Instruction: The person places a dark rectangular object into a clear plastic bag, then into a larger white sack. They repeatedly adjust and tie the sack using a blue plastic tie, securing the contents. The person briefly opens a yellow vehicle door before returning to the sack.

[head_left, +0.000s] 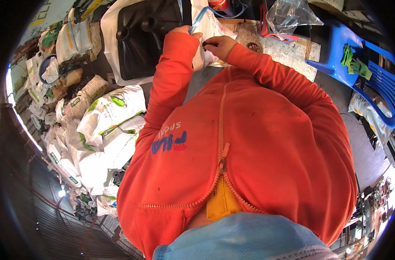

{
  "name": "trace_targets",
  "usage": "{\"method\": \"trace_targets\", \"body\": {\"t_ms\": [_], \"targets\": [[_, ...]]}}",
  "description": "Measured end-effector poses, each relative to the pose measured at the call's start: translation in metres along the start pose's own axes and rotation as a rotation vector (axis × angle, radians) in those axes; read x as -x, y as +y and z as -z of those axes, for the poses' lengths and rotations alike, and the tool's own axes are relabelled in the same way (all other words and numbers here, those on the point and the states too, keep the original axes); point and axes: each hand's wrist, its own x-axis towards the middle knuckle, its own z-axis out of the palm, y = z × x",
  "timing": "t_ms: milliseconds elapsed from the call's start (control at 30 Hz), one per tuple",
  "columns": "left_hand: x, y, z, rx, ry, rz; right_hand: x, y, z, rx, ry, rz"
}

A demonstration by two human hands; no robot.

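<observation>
In the upper middle, my left hand (183, 31) is closed on the blue-edged rim of a white sack (211, 27). The blue edging (200, 18) runs up from beside its fingers. My right hand (222, 47) is just to the right, in front of the sack. Its fingers are pinched together around something small and dark that I cannot make out. To the left of my left hand stands a black molded plastic piece (136, 54) with round tubular parts, with white sheeting (112, 43) along its left side.
A worn board (288, 56) lies beyond my right hand, with a clear plastic bag (290, 17) and a red frame-like object (264, 27) on it. At right is a blue plastic chair (332, 54) with green gloves (357, 65). White sacks (115, 110) pile up at left.
</observation>
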Motion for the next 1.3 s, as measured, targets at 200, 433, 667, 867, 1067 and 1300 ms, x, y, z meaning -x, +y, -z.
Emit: {"method": "trace_targets", "body": {"t_ms": [200,433,667,867,1067,1300], "targets": [[0.003,-0.012,0.005,0.116,0.056,-0.032,0.004,0.0,0.017,0.117,-0.116,0.074],[0.072,-0.04,0.085,0.333,0.615,-0.002,0.0,-0.089,0.124,-0.265,-0.134,-0.124],[-0.014,-0.198,0.164,-0.029,0.751,0.346,-0.118,-0.202,0.065,-0.415,-0.395,0.199],[-0.124,-0.243,0.137,-0.216,0.238,0.427,-0.27,-0.207,-0.042,0.384,-0.294,0.013],[-0.157,-0.277,0.129,-0.332,0.134,0.303,-0.341,-0.169,-0.089,0.627,-0.408,-0.076],[-0.168,-0.296,0.117,-0.329,0.284,0.102,-0.346,-0.158,-0.104,0.657,-0.358,-0.019]]}}
